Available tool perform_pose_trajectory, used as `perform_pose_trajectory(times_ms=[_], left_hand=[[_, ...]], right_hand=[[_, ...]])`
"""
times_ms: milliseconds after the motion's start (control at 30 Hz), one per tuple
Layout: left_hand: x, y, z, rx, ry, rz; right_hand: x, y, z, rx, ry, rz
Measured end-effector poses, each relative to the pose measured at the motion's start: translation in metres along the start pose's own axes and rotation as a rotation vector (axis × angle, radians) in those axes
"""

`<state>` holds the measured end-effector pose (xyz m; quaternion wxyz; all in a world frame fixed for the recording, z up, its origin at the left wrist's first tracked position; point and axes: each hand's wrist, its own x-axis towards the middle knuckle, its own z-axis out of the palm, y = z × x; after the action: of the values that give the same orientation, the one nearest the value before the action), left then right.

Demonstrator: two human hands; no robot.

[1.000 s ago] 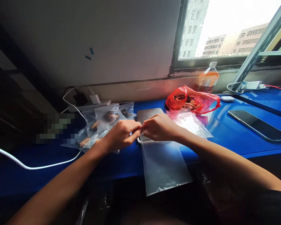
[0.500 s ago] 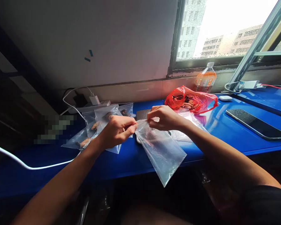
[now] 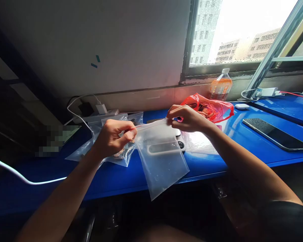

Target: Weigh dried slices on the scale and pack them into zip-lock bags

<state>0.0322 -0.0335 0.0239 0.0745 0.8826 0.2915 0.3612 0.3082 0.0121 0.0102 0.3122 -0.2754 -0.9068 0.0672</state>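
Note:
A clear zip bag [image 3: 164, 164] hangs between my hands, its top edge stretched nearly level. My left hand [image 3: 117, 136] pinches the left top corner, while my right hand [image 3: 187, 118] grips the right one. Nothing shows inside the bag. Through its film I make out the blurred outline of a white kitchen scale [image 3: 181, 146], mostly covered by it. Beside and behind my left hand lie several filled clear bags [image 3: 123, 159] with brown pieces in them. Just past my right hand sits a red plastic bag [image 3: 221, 109] holding dried brown pieces [image 3: 204, 112].
On the blue table [image 3: 242, 151], a phone [image 3: 275, 134] lies at the right near a white earbud case [image 3: 241, 106]. An orange drink bottle [image 3: 221, 85] stands by the window. Flat clear bags [image 3: 202, 143] lie under my right forearm. A white cable [image 3: 40, 182] runs along the left.
My hands have moved apart, left hand leftward and right hand slightly right and up. The clear bag's top, bunched before, is now spread wide, and the scale shows behind it.

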Motion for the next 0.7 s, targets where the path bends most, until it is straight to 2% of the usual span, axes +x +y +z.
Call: perform_pose_trajectory(times_ms=[100,133,233,300,367,500,567,700], left_hand=[[-0.004,-0.004,-0.006,-0.050,0.019,-0.053],[-0.005,-0.005,-0.010,-0.081,0.063,-0.070],[-0.010,-0.011,-0.024,-0.189,0.353,-0.114],[-0.015,-0.017,-0.032,-0.228,0.458,-0.165],[-0.019,-0.025,-0.034,-0.247,0.402,-0.220],[-0.027,-0.039,-0.020,-0.259,0.196,-0.289],[-0.028,-0.040,-0.012,-0.268,0.118,-0.297],[-0.027,-0.035,-0.008,-0.260,0.114,-0.304]], right_hand=[[-0.002,0.004,-0.002,-0.011,0.021,0.044],[-0.004,0.006,-0.004,-0.021,0.040,0.070],[-0.010,0.014,-0.011,0.061,0.146,0.157],[-0.012,0.012,-0.016,0.229,0.232,0.171],[-0.011,0.001,-0.016,0.371,0.241,0.138],[-0.005,-0.036,0.000,0.435,0.051,0.004],[-0.004,-0.051,0.010,0.433,-0.001,-0.058],[-0.005,-0.060,0.021,0.472,-0.028,-0.090]])
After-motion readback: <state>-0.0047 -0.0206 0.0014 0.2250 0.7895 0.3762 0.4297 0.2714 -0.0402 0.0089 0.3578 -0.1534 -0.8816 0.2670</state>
